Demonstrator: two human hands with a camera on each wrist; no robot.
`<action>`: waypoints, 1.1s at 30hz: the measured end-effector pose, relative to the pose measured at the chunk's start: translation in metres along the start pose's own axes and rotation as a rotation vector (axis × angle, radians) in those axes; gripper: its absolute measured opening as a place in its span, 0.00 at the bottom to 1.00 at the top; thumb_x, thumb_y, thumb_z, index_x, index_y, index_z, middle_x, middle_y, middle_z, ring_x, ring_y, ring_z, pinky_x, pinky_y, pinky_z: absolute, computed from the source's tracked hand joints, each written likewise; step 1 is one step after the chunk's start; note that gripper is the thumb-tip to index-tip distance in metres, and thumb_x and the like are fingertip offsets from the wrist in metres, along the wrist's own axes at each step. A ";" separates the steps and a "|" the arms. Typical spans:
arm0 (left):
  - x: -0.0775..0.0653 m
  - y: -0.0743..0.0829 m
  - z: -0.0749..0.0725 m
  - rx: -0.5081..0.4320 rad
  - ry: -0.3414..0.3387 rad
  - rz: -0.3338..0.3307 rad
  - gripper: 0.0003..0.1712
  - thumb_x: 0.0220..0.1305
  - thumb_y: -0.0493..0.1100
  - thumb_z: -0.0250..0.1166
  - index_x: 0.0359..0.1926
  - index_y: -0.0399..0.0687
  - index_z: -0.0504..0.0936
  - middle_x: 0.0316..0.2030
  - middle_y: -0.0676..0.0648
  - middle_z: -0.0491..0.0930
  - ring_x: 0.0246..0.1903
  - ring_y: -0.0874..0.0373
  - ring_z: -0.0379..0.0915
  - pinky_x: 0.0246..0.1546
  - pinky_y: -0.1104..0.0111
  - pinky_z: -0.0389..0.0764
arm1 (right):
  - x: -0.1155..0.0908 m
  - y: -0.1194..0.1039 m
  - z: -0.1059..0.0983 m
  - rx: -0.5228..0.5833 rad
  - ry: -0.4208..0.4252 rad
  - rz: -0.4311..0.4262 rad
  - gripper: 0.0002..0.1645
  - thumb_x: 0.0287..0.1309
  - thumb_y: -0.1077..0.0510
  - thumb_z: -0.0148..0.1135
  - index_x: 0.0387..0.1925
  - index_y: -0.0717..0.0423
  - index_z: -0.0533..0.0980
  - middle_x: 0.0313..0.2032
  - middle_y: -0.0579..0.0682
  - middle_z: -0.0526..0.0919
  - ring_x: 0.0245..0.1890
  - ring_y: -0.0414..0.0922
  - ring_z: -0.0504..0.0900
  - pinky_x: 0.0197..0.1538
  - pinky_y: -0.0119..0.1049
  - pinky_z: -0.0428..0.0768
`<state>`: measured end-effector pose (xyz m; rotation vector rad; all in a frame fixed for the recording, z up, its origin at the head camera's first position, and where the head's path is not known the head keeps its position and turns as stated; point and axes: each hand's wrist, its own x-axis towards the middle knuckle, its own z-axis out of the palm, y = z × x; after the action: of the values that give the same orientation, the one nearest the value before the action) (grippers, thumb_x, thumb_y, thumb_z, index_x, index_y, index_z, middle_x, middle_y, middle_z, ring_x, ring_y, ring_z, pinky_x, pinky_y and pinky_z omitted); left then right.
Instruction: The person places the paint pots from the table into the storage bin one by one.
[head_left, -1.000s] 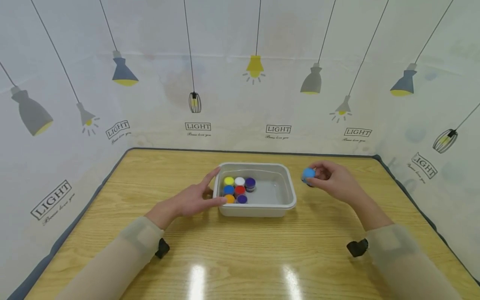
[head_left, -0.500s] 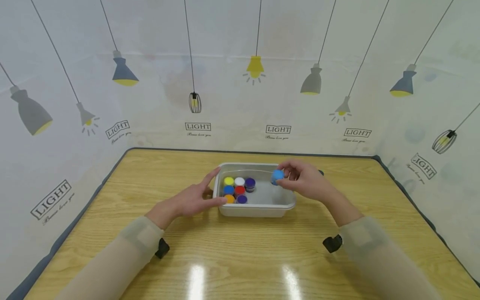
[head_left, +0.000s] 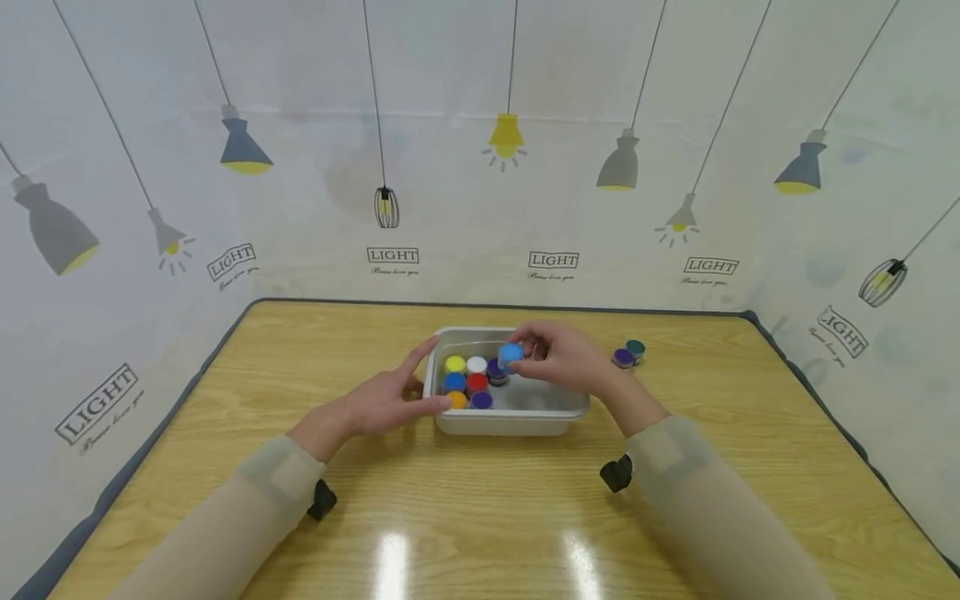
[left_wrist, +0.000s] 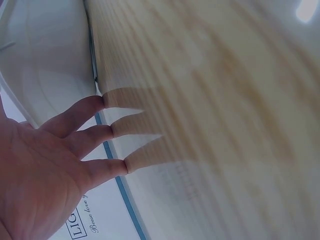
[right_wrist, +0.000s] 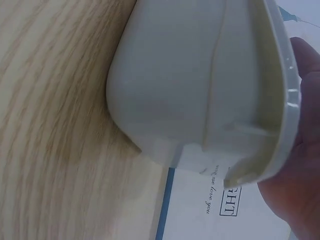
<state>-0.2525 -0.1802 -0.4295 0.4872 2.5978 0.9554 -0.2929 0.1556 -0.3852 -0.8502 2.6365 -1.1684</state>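
A pale grey plastic tub (head_left: 510,424) stands on the wooden table with several small round jars inside, capped yellow (head_left: 455,364), white (head_left: 476,365), red (head_left: 477,383), blue, orange and purple. My left hand (head_left: 384,403) rests at its left end, thumb along the front rim and index finger along the left side. In the left wrist view, the other fingers (left_wrist: 87,112) are spread with their tips on the table. Above the inside of the tub, my right hand (head_left: 562,358) pinches a light-blue-capped jar (head_left: 512,353) beside a purple-capped one. The tub's wall hides the right fingertips in the right wrist view.
Right of the tub stand a purple-capped jar (head_left: 622,358) and a dark green-capped jar (head_left: 635,348), close together. Behind the table (head_left: 480,500) hangs a white cloth (head_left: 450,275) printed with lamps, which also encloses both sides.
My right hand has carried the light-blue-capped jar leftward from beside the tub to over its inside, uncovering two jars on the right. My left hand has stayed in place.
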 end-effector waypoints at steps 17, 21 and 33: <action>-0.001 0.001 0.000 0.009 0.001 0.007 0.62 0.69 0.83 0.60 0.87 0.86 0.29 0.76 0.36 0.76 0.72 0.33 0.75 0.71 0.36 0.76 | 0.012 0.010 0.018 -0.070 -0.066 0.055 0.16 0.68 0.52 0.77 0.54 0.49 0.85 0.39 0.47 0.84 0.39 0.46 0.79 0.46 0.39 0.79; -0.001 0.000 -0.001 0.010 -0.003 0.008 0.62 0.69 0.83 0.59 0.87 0.85 0.29 0.76 0.36 0.76 0.72 0.33 0.76 0.70 0.37 0.77 | 0.014 0.009 0.020 -0.178 -0.110 0.078 0.17 0.70 0.50 0.75 0.57 0.47 0.85 0.39 0.44 0.86 0.39 0.43 0.81 0.47 0.39 0.81; -0.002 0.002 0.000 0.006 -0.009 -0.006 0.62 0.68 0.84 0.60 0.87 0.87 0.29 0.76 0.38 0.76 0.73 0.33 0.75 0.72 0.36 0.75 | 0.015 0.004 0.020 -0.299 -0.194 0.166 0.19 0.70 0.47 0.76 0.59 0.40 0.84 0.41 0.41 0.88 0.41 0.42 0.84 0.52 0.42 0.84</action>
<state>-0.2507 -0.1793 -0.4277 0.4836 2.5936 0.9410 -0.2998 0.1363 -0.4004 -0.7276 2.6935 -0.6281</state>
